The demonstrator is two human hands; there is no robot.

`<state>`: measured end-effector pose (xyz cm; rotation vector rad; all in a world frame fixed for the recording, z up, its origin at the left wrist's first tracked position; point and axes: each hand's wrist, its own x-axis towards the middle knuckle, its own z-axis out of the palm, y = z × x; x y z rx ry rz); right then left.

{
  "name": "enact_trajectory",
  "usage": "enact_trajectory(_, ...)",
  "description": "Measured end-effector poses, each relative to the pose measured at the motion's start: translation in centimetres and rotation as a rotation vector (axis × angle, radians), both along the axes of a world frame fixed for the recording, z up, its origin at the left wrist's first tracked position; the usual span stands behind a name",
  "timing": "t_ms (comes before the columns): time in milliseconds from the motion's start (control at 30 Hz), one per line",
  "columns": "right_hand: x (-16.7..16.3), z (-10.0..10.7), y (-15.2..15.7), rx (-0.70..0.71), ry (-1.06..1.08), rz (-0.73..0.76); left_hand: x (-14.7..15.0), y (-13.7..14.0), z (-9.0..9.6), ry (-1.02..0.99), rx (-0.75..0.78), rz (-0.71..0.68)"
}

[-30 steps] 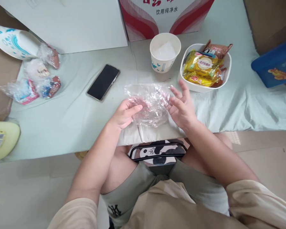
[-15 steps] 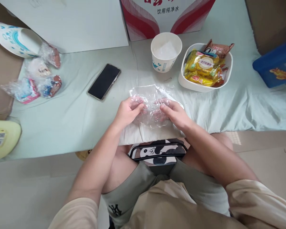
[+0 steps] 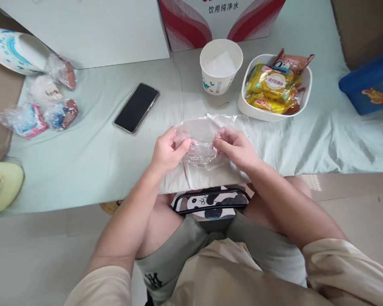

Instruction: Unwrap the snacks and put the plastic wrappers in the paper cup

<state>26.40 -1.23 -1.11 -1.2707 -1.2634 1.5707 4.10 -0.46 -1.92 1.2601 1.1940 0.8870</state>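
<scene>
Head view: one sheet or bag of clear, crinkled plastic film, located before you near the front edge of a table spread with pale green cloth, held between your hands. Item, left hand: grasping the film's left side, thumb on top, fingers seen through the plastic. Item, right hand: grasping the right side, fingers curled, thumb pressed toward them. Change noted: a second ago your right fingers are spread loose at the film's right edge; now they have closed on it, and the far edge stands wider between your hands. Meaning, by judgement: the film is under two-handed control and is being spread or worked apart; whether its layers have separated, you cannot tell. Surroundings: one black smartphone, lying beyond your left hand; one white paper cup with blue-green print, beyond the film; one white rounded-square plastic bowl, beyond your right hand, filled with yellow and brown wrapped snacks.
</scene>
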Motion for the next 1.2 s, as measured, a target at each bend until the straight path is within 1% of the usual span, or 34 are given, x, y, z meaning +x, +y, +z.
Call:
enact_trajectory(100,0.3,0.4,0.0,-0.028,0.062,0.035,-0.3,0.3,0.3,-0.066,0.014,-0.066)
enact_trajectory(167,0.4,0.3,-0.2,-0.040,0.094,0.042,-0.4,0.5,0.5,-0.102,-0.022,-0.090)
enact_trajectory(267,0.3,0.0,-0.4,-0.014,0.175,-0.004,-0.5,0.7,1.0,-0.188,-0.111,-0.041)
enact_trajectory(367,0.2,-0.3,-0.4,0.040,0.321,-0.049,-0.5,0.9,1.6,-0.321,-0.180,-0.014)
enact_trajectory(500,0.6,-0.2,-0.1,0.002,0.452,0.050,-0.6,1.5,1.7,-0.420,-0.207,-0.081)
enact_trajectory(600,0.9,0.1,0.1,-0.039,0.417,0.063,-0.8,1.8,1.2,-0.369,-0.141,-0.065)
enact_trajectory(700,0.9,0.1,0.2,-0.070,0.279,0.055,-0.7,1.7,0.8,-0.251,-0.032,-0.011)
enact_trajectory(767,0.9,-0.1,0.2,-0.052,0.170,0.051,-0.7,1.6,0.6,-0.223,0.002,-0.006)
enact_trajectory(833,0.8,-0.4,0.1,-0.014,0.113,0.034,-0.6,1.5,0.4,-0.216,0.020,0.005)
enact_trajectory(967,0.7,-0.8,0.1,-0.010,0.155,-0.034,-0.5,1.7,-0.1,-0.171,0.083,0.057)
enact_trajectory(1067,0.6,-0.7,0.2,-0.013,0.167,-0.087,-0.5,1.9,-0.7,-0.143,0.149,0.055)
enact_trajectory(1133,0.6,-0.5,0.2,-0.005,0.136,-0.075,-0.4,2.0,-1.2,-0.118,0.194,0.027)
enact_trajectory(1200,0.5,-0.2,0.0,0.020,0.067,-0.054,-0.4,2.2,-1.7,-0.085,0.271,0.022)
